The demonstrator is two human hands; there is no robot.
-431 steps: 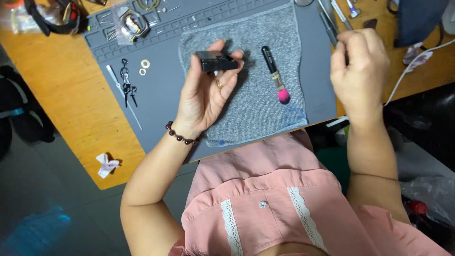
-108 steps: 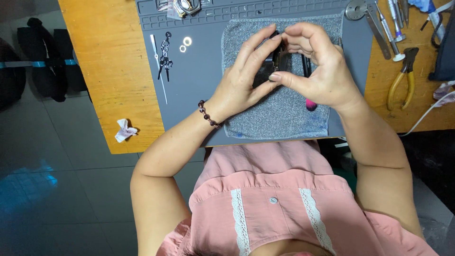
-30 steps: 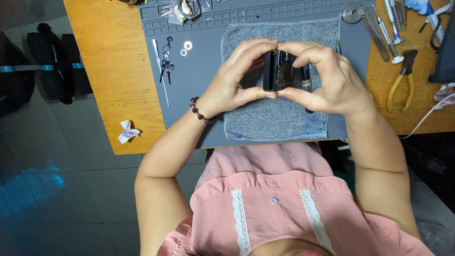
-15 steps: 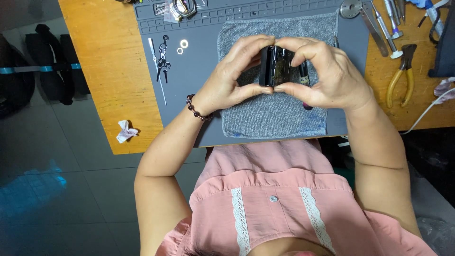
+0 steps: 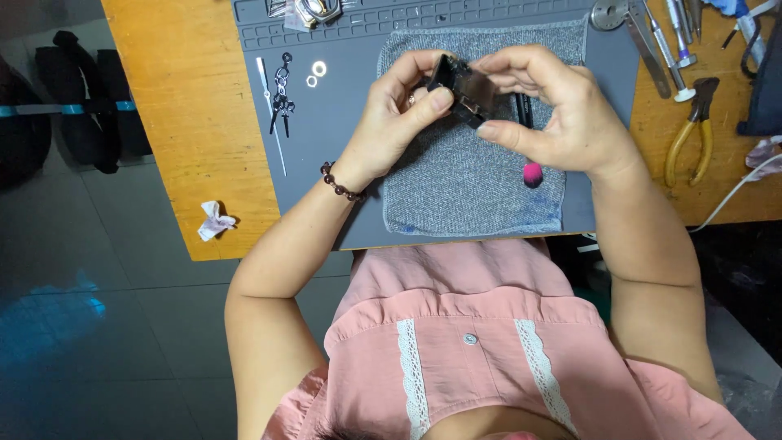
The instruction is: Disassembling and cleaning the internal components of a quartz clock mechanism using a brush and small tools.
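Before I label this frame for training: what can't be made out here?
Head view only:
- Small black part: its make-up; the left hand and right hand cover its ends.
- Pink-tipped tool: its shaft runs under the right hand.
- Metal piece: cut by the top edge.

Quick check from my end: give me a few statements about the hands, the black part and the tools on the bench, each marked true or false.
1. Both hands hold the black part above the grey cloth. True: left hand and right hand grip it together.
2. The pink-tipped tool is in the right hand. False: it lies on the cloth, partly hidden under that hand.
3. The yellow pliers lie on the wooden table, right of the grey mat. True.
4. The two small rings sit on the cloth. False: they lie on the mat, left of the cloth.
5. A bead bracelet is on the right wrist. False: it is on the left wrist.
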